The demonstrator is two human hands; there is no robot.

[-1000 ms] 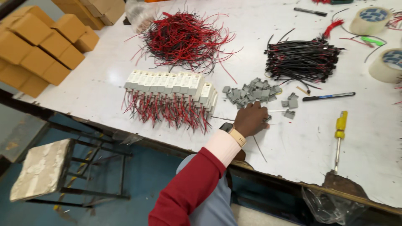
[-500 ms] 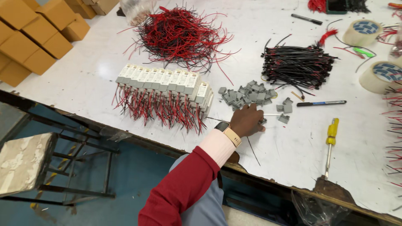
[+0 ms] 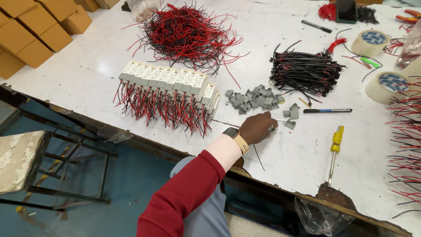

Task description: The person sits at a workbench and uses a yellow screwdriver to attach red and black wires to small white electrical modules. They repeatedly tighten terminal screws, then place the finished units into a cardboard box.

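My left hand (image 3: 258, 127), in a red sleeve with a pale cuff and a wristwatch, rests on the white table (image 3: 298, 162) near its front edge. Its fingers are curled shut around a small grey clip at the fingertips. A pile of the same grey clips (image 3: 254, 99) lies just beyond it, with loose ones (image 3: 290, 118) to the right. A thin dark wire (image 3: 258, 159) runs out from under the hand. To the left stands a row of white modules (image 3: 169, 81) with red and black wires hanging off them. My right hand is out of view.
A tangle of red and black wires (image 3: 186, 35) lies at the back and a black wire bundle (image 3: 305, 72) at the right. Near the hand are a pen (image 3: 326, 110) and a yellow-handled screwdriver (image 3: 335, 142). Tape rolls (image 3: 386, 85) and cardboard boxes (image 3: 30, 41) flank the table; a stool (image 3: 19, 160) stands below left.
The view has shifted left and down across the table. My left hand stays by the grey clips, its fingers closing a little further over one of them.
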